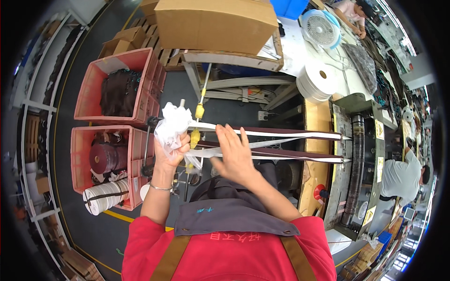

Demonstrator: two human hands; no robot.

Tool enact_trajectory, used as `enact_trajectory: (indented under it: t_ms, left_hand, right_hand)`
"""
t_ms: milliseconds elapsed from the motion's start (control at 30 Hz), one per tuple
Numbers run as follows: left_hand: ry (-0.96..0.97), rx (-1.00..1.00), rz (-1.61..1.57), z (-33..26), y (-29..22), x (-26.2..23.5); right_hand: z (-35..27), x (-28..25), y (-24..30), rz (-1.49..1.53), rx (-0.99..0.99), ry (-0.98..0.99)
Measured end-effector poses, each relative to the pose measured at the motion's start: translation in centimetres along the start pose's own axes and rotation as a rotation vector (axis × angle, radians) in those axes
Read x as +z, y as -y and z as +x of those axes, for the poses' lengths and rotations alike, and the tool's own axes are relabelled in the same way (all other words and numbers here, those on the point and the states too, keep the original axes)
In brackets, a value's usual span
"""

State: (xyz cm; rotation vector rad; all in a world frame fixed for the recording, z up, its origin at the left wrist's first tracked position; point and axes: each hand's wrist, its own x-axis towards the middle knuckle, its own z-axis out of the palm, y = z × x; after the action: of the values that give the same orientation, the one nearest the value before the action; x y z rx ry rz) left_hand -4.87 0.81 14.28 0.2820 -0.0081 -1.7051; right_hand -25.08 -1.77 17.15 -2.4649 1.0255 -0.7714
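Note:
My left hand [169, 154] is closed around a crumpled bunch of thin white tape [173, 122]. Loose white ends trail from it toward the right. My right hand [234, 157] has its fingers stretched out and lies over the strips, palm down; whether it presses on them I cannot tell. Two dark maroon strips with white edging, an upper strip [286, 133] and a lower strip [293, 156], run from the machine [357, 168] at the right toward my hands. A paler white band [274, 142] slants between them. Yellow fittings [199, 111] on a metal rod stand beside my left hand.
At the left, two pink crates [78, 104] hold dark material and maroon rolls. A large cardboard box [213, 25] sits on the stand ahead. A white tape roll [316, 80] and a fan [321, 29] are on the far right table. Two other people are at the right.

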Motion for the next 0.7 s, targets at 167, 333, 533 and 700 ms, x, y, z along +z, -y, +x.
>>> enact_trajectory:
  t_ms: [167, 333, 533, 700]
  left_hand:
    - [-0.220, 0.290, 1.154, 0.9, -1.0, 0.8]
    - [0.200, -0.459, 1.373, -0.1, 1.2, -1.2]
    - [-0.107, 0.156, 0.484, -2.1, -1.4, -1.2]
    - [-0.064, 0.842, 1.870, 0.3, -3.9, 2.1]
  right_hand:
    - [0.6, -1.3, -0.8, 0.444, 0.161, 0.534]
    - [3.3, -0.5, -2.6, 0.651, 0.117, 0.502]
    - [-0.2, 1.2, -3.6, 0.714, 0.309, 0.384]
    - [-0.7, 0.8, -1.4, 0.278, 0.026, 0.402]
